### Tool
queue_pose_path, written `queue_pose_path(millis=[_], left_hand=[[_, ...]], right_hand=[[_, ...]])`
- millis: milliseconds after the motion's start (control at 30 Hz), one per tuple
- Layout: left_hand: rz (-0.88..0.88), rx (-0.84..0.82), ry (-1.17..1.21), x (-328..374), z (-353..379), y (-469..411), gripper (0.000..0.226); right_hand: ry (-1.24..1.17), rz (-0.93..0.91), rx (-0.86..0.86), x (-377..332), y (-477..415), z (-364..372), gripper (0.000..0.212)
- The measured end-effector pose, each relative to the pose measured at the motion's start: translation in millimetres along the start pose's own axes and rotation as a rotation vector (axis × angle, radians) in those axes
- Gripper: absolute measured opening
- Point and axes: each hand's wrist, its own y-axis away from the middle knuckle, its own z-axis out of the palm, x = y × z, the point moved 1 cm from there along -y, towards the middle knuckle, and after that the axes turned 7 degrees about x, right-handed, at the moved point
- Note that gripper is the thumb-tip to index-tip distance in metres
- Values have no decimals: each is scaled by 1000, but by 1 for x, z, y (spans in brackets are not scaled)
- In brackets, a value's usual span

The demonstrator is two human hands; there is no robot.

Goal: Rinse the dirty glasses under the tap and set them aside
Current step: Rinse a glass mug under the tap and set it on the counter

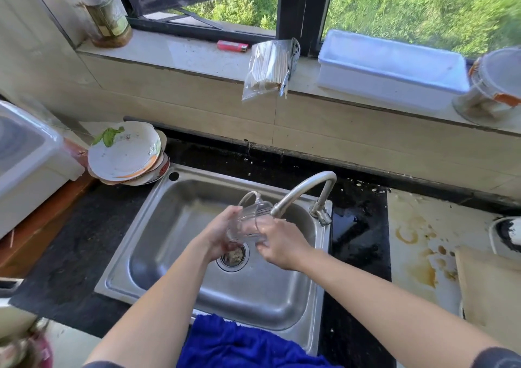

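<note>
On the far-left end of the window sill (183, 54) stands a clear bottle (104, 15) with an orange cap, something amber at its bottom and a label too blurred to read. Nearer, on the dark worktop (84, 240) just left of the sink (174, 221), a stack of dirty plates (124, 153) carries a green leaf scrap on the top one. Over the sink's drain strainer (235, 254), which holds food scraps, the left hand (222, 235) grips the ribbed glass mug (248, 221) from the left while the right hand (282, 243) holds its right side, so the hands are close together and both clamped on it. The mug is tilted, handle toward the far side, just beside the spout of the tap (307, 187); what is in it cannot be told. Far on the sill, a clear bag (267, 68) holds chopsticks, and right of it sits a white lidded box (392, 68), contents hidden.
</note>
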Motion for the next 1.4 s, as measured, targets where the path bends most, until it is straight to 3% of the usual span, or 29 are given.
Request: queue_pose_path(millis=[267, 333, 467, 567, 700, 800, 867, 1000, 1100, 1233, 1400], left_hand=[[-128, -5, -240, 8, -12, 12, 31], [-111, -59, -153, 7, -8, 12, 32], [-1, -122, 118, -3, -4, 10, 31], [9, 36, 131, -6, 3, 11, 35], [7, 289, 65, 3, -13, 13, 26], [-27, 230, 11, 1, 0, 18, 24], [-24, 216, 6, 2, 5, 17, 25], [-49, 284, -10, 1, -12, 16, 24], [-75, 214, -36, -5, 1, 16, 23], [-56, 224, -108, 1, -9, 17, 24], [-145, 157, -196, -5, -10, 14, 36]], right_hand=[[110, -248, 34, 11, 8, 4, 31], [83, -182, 18, 6, 3, 11, 23], [-292, 71, 77, -3, 2, 11, 21], [-383, 100, 116, -13, 5, 13, 23], [-150, -71, 65, 8, 18, 1, 25], [16, -99, 45, 3, 11, 6, 35], [69, -83, 30, -2, 9, 8, 31], [2, -157, 29, 13, 17, 2, 31], [85, -159, 70, 1, 11, 12, 41], [-19, -148, 3, 2, 21, 10, 29], [27, -143, -3, 0, 13, 12, 40]])
